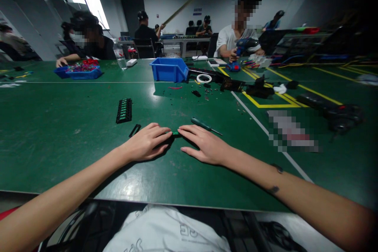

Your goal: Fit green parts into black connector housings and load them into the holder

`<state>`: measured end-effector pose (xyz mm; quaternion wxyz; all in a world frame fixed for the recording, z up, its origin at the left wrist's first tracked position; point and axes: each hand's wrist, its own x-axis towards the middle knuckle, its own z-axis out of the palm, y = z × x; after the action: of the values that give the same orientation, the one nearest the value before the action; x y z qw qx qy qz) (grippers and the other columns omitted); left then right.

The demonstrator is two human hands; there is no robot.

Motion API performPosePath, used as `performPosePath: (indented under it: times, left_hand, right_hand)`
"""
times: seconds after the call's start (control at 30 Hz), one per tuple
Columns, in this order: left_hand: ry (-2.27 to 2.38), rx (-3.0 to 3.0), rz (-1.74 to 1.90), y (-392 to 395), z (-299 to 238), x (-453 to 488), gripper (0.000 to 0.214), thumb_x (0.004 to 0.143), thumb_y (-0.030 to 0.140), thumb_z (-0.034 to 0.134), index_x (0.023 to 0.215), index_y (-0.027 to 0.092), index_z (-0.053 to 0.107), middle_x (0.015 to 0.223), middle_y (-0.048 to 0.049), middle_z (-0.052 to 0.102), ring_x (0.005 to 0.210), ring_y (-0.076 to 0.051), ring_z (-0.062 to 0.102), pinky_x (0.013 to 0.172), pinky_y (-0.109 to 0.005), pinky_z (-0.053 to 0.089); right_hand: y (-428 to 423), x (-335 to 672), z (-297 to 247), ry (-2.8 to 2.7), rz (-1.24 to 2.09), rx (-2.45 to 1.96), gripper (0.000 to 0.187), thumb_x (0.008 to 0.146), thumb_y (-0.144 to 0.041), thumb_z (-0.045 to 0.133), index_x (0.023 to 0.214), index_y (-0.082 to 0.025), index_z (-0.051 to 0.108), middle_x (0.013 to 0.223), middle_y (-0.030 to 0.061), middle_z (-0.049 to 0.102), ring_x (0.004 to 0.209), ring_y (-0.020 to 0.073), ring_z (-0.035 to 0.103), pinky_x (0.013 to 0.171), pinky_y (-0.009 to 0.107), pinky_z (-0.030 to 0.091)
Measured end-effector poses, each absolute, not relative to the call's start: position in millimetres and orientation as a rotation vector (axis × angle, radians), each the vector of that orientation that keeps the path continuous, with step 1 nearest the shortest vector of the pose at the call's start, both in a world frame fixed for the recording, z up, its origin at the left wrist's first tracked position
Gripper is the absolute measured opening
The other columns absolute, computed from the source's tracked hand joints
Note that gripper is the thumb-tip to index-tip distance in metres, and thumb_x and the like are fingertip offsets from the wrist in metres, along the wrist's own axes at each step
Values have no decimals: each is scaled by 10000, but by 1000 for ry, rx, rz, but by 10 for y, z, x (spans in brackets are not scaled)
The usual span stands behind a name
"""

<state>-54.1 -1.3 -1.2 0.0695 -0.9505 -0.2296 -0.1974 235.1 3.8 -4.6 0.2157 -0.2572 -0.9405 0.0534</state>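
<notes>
My left hand (149, 141) and my right hand (206, 143) meet over the green table. Between their fingertips sits a small green circuit board (175, 133), gripped from its two ends and partly covered by the fingers. Both thumbs are held apart from the index fingers. Left of the left hand lies a small black rectangular frame (135, 130), close to the knuckles. A black rack holding a row of green boards (124, 110) lies further out on that side. Just beyond my right fingers rests a screwdriver (203, 123) with a dark green handle.
A blue bin (169, 69) stands ahead, with scattered screws and black parts to its right. Another blue tray (84, 71) holds coloured pieces at the far left. Across the table a person holds a blue drill (243, 47). A dark tool (339, 114) lies at right.
</notes>
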Motion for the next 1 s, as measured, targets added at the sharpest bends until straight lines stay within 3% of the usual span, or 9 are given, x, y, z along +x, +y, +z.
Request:
performPosePath:
  times: [0.23,1.0]
  left_hand:
    - [-706,-2863,-537,-25,14,-537,470,1017,337,538,1436,124,526,1375,-193,631,1127,-277,633,1024,-475,479]
    - [-689,-2858,-520,-45,40,-487,355,1023,223,501,1347,111,593,1361,-174,640,1124,-260,622,1021,-451,479]
  right_hand:
    - [43,2354,-44,-2657,43,-708,588,1012,-478,550,1469,-110,523,1468,203,557,1339,328,547,1150,512,461]
    - [52,2347,-49,-2681,86,-702,548,1022,-482,537,1455,-146,546,1463,188,563,1343,323,540,1143,526,453]
